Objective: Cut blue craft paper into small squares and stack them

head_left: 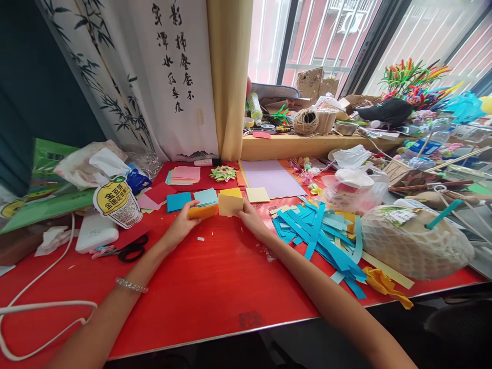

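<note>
My left hand [183, 221] reaches across the red table [215, 287] and grips an orange stack of paper squares [202, 211], thumb on top. A light blue stack [206, 197] lies on it just behind. My right hand [250, 219] holds a thick yellow block of paper squares [230, 202], fingers curled against its near right side. The two stacks sit side by side, almost touching. A bead bracelet [131, 285] circles my left wrist.
Blue paper strips [319, 233] pile up to the right, beside a net-wrapped round fruit [413, 243]. Black scissors [130, 251], a white power bank [97, 233] and cable lie left. More paper stacks [184, 175], a lilac sheet [271, 177] and a cluttered windowsill [307, 143] sit behind.
</note>
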Available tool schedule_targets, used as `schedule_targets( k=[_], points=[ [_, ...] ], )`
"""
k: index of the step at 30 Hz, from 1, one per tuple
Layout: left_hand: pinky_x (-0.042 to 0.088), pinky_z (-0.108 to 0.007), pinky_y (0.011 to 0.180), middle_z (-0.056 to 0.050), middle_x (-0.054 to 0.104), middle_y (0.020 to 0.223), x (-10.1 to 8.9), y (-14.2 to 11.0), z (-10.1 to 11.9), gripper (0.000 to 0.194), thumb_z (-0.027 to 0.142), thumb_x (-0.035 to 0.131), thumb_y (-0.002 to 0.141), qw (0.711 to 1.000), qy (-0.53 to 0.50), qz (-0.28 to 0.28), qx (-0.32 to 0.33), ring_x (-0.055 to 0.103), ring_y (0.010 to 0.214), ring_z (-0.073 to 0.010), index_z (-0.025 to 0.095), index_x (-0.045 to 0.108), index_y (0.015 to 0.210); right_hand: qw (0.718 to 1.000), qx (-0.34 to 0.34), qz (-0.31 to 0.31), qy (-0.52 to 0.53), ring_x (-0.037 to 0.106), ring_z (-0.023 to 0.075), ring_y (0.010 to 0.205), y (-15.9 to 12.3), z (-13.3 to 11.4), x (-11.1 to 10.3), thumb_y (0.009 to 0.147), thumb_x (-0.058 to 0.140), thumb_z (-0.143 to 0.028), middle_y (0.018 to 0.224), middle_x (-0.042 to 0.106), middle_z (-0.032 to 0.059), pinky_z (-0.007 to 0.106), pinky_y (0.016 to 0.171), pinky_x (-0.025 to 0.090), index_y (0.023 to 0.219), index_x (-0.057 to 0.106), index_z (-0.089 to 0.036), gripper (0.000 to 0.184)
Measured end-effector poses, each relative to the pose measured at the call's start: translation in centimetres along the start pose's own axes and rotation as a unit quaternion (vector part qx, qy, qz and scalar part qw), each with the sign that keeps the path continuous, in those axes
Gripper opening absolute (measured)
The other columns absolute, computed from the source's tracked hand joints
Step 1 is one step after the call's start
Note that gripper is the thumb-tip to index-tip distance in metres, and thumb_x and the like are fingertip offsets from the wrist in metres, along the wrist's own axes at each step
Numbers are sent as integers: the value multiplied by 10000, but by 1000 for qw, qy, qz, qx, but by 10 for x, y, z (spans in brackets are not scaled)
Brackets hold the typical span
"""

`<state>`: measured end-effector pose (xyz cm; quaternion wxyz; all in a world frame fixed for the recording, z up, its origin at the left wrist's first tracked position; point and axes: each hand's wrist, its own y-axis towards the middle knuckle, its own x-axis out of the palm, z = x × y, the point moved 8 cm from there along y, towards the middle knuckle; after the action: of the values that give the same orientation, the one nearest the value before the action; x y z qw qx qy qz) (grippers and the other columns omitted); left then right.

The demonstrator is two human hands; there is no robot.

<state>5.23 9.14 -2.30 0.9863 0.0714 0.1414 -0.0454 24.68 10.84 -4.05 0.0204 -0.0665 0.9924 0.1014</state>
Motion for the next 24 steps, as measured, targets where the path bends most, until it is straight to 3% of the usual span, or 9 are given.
schedule_targets(
  k=[3, 7, 13, 18, 24],
  points=[
    [431, -354, 853, -65, 570, 1064, 3, 0, -1, 500, 361, 609, 680, 1000, -7, -19, -4, 545, 1000, -220, 187, 463, 1126, 1000, -20, -7, -9, 499, 163, 883, 0, -1, 2, 670, 396, -135, 973, 579, 13, 295, 808, 420, 995, 529, -189, 356],
    [442, -369, 834, -69, 594, 1044, -1, -1, 2, 412, 385, 579, 706, 1000, -19, -2, 2, 548, 1003, -238, 172, 495, 1048, 999, -34, 0, -16, 501, 163, 886, -1, -4, 1, 664, 358, -119, 958, 586, 14, 297, 816, 415, 997, 528, -185, 380],
    [428, -376, 870, -72, 588, 1075, 2, -2, 7, 415, 351, 626, 666, 999, -33, 10, 12, 536, 1047, -225, 193, 433, 998, 999, -39, -5, -22, 503, 165, 886, 0, -9, -1, 674, 387, -144, 942, 581, 15, 287, 795, 416, 982, 513, -179, 335],
    [453, -325, 760, -29, 577, 925, 1, -3, 3, 438, 377, 597, 688, 1000, 0, 22, -9, 568, 898, -198, 195, 446, 1056, 999, -40, -7, -23, 499, 155, 829, -1, -7, 1, 698, 374, -153, 920, 562, 13, 288, 786, 423, 951, 509, -189, 289],
    [444, -304, 784, -31, 541, 1025, 0, -2, 2, 500, 316, 610, 674, 1000, -17, 14, 6, 537, 921, -180, 206, 436, 1130, 999, -45, -5, -29, 491, 160, 835, -3, -6, 4, 722, 386, -172, 929, 544, 19, 296, 795, 421, 956, 495, -197, 260]
  ],
)
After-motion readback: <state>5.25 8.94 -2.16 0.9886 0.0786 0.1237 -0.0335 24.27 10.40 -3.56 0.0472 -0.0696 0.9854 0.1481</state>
